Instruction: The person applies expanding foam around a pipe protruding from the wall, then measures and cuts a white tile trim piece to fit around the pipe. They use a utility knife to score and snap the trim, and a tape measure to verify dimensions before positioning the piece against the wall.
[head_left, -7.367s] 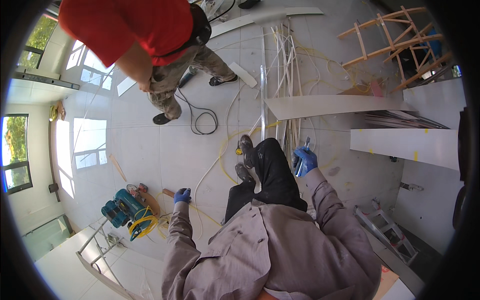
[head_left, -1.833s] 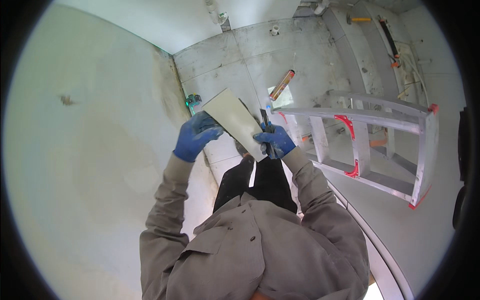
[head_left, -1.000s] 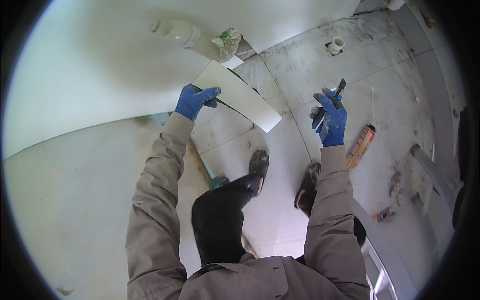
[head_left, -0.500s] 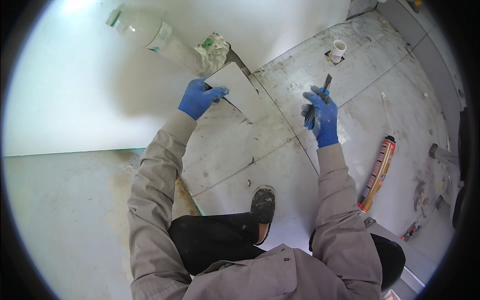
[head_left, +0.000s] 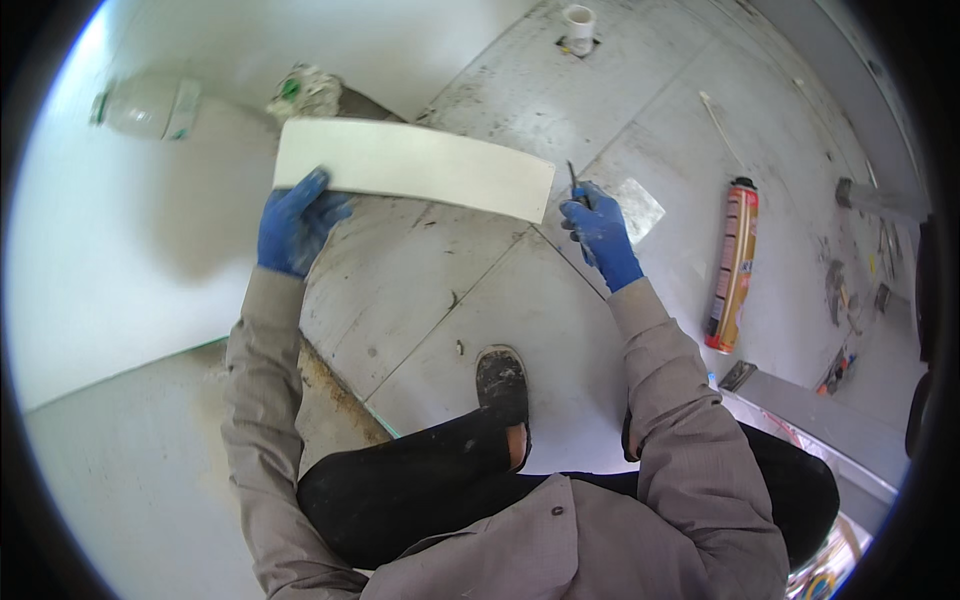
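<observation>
My left hand (head_left: 300, 225), in a blue work glove, grips the lower edge of a long white panel strip (head_left: 410, 165) near its left end, thumb over the face. The strip is held above the tiled floor, its broad face toward me and its right end slightly lower. Close to that right end, my right hand (head_left: 605, 232), also gloved in blue, is closed around a utility knife (head_left: 573, 178). The knife's dark tip points up and away, just beside the strip's end. Most of the knife's handle is hidden by the fingers.
A clear bottle (head_left: 150, 106) and a crumpled whitish clump (head_left: 308, 92) lie at the far left. A white pipe stub (head_left: 578, 32) rises from the floor ahead. On the right lie a red and gold canister (head_left: 734, 265) and a grey metal rail (head_left: 815, 420).
The white strip has turned broadside and now stretches across between my hands. My right hand with the knife has come near its right end. The whole view has shifted.
</observation>
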